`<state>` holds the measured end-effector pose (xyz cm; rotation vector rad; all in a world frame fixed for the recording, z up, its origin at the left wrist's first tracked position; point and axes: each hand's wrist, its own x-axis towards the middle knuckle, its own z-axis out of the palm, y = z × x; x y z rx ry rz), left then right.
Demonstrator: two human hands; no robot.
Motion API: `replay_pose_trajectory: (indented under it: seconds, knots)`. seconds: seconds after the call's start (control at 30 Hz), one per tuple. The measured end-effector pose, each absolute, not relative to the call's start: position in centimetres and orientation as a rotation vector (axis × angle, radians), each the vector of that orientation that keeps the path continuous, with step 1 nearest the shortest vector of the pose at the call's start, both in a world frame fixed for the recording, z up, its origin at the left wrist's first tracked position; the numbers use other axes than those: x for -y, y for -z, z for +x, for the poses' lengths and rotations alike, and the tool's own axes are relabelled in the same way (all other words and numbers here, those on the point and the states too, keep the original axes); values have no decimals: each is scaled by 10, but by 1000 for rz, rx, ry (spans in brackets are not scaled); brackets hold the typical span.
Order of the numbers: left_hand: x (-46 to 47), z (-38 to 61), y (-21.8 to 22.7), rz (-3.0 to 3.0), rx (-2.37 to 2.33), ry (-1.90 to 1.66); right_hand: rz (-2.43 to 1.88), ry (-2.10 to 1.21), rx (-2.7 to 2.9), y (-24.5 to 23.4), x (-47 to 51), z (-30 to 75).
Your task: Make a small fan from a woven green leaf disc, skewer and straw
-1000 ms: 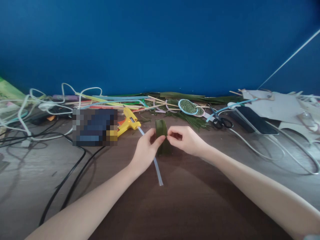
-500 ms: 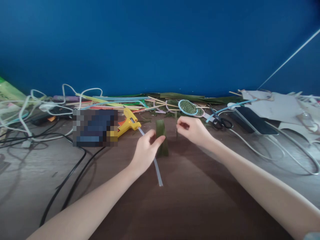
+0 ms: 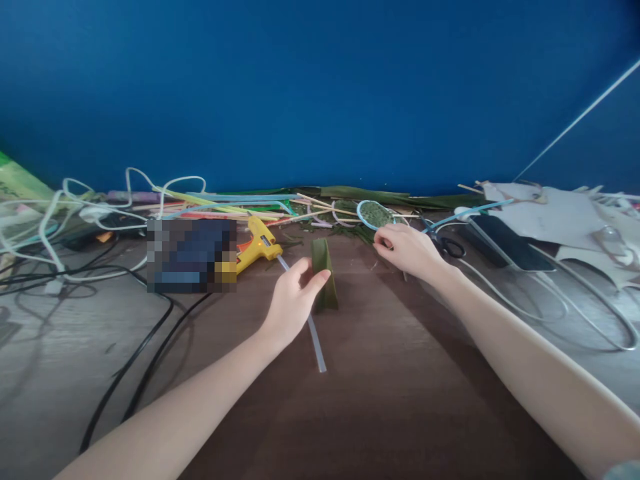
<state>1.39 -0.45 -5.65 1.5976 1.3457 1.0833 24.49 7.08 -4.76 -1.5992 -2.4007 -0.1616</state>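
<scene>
My left hand (image 3: 293, 297) pinches a folded dark green leaf strip (image 3: 323, 283) that stands upright on the brown table (image 3: 350, 400). My right hand (image 3: 407, 250) is stretched out to the far right of the strip, fingers curled over a pile of green needles beside a blue-rimmed ring filled with green bits (image 3: 375, 214). Whether it holds anything is hidden. A clear glue stick (image 3: 313, 333) lies under my left hand, running back to the yellow glue gun (image 3: 256, 243).
Black scissors (image 3: 447, 247) lie just right of my right hand. Coloured straws and wooden sticks (image 3: 235, 203) are heaped along the blue wall. White and black cables (image 3: 75, 220) tangle at the left. A dark phone (image 3: 505, 240) and cardboard pieces (image 3: 555, 210) sit at the right.
My right hand let go of the leaf strip and moved away to the right and back, toward the green needles by the ring. My left hand kept hold of the strip.
</scene>
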Motion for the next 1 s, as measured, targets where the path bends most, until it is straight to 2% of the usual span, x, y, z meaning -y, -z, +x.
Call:
replay_pose_trajectory:
  seconds: [0.2,0.43,0.5,1.0]
  knots:
    - [3,13,60,1646,-1408,-1081,-1608,38,2138,44,-70,240]
    - [1,14,59,1675,-1443,-1078,-1272,-754,2105,33,-46,207]
    - [1,14,59,1698,-1464,-1066,-1212,-875,2163,31,-37,196]
    - [2,14,58,1727,-1521,-972,-1118,-835,2184,38,-22,179]
